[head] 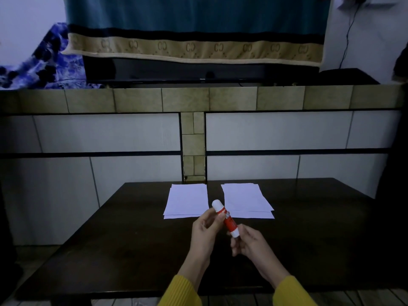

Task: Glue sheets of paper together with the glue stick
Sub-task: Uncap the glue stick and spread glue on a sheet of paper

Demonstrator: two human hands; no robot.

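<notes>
A red glue stick point(227, 220) with a white cap and white base is held above the dark table point(110, 250), tilted with the cap pointing away from me. My left hand point(204, 231) grips it near the capped end. My right hand point(247, 241) pinches its white base. Two small stacks of white paper lie side by side at the table's far edge: the left stack point(186, 200) and the right stack point(246, 199). The cap is on the stick. Both sleeves are yellow.
Beyond the table rises a tiled wall with a tiled ledge point(198, 99). On the ledge stands a dark screen point(176, 70) draped with a teal and beige cloth point(194, 49). A blue patterned cloth point(44, 62) lies at the far left.
</notes>
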